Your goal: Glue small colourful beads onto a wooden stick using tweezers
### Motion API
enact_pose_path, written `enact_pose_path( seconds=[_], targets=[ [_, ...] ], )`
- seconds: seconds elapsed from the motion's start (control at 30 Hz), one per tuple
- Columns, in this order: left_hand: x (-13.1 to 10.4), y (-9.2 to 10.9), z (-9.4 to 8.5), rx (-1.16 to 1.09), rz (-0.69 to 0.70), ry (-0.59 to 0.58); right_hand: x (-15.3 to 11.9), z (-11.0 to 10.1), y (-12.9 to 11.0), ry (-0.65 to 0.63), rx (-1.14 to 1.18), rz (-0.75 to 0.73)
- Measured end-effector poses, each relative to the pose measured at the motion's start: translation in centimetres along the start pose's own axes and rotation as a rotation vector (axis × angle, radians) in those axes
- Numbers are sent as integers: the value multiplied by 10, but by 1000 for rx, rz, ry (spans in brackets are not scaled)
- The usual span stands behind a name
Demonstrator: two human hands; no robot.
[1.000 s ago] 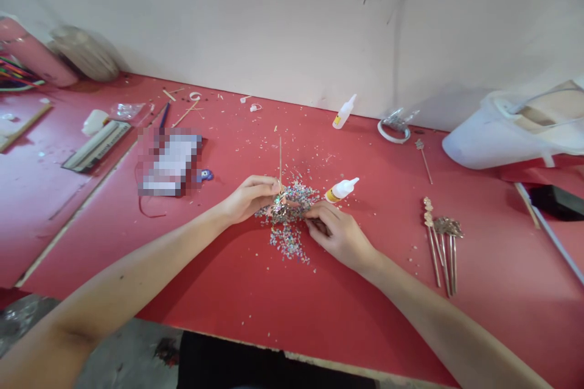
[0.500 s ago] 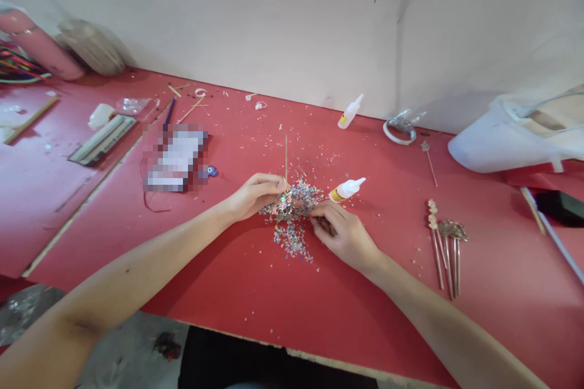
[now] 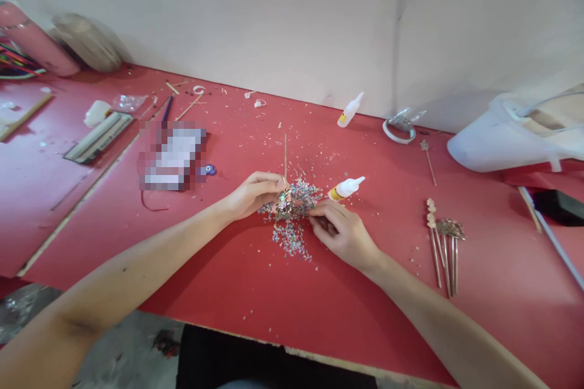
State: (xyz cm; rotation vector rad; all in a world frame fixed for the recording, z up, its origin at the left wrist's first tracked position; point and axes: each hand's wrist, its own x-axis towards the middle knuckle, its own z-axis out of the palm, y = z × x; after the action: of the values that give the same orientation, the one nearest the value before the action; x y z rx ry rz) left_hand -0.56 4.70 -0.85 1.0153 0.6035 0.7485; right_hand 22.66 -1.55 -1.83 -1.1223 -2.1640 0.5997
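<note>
Near the middle of the red table, my left hand point(image 3: 258, 194) pinches a metal hairpin point(image 3: 286, 158), its thin stem pointing away from me and its shiny ornamental end over a spread of small glittering stones point(image 3: 292, 240). My right hand point(image 3: 340, 228) is at the right edge of the stones, thumb and fingertips pressed together. Whatever those fingertips hold, if anything, is too small to make out. A white glue bottle point(image 3: 349, 187) with a yellow label lies just beyond my right hand.
Finished-looking hairpins point(image 3: 451, 255) lie at the right, near a white bucket point(image 3: 488, 134). Against the wall are a second glue bottle point(image 3: 350, 110) and a white ring point(image 3: 399, 132). A blurred-out rectangular object point(image 3: 176, 158) and a ruler-like box point(image 3: 100, 138) lie left.
The view has shifted slightly. Both hands keep nearly the same pose and place over the stones.
</note>
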Motion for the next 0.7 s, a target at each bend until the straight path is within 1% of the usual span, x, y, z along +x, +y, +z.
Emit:
enact_pose_path(
  seconds=[0.23, 0.7],
  targets=[
    [0, 0, 0, -22, -11, -6, -2, 2, 3, -2, -37, -59],
    [0, -1, 0, -19, -20, -3, 1, 1, 1, -8, -41, -39]
  ],
)
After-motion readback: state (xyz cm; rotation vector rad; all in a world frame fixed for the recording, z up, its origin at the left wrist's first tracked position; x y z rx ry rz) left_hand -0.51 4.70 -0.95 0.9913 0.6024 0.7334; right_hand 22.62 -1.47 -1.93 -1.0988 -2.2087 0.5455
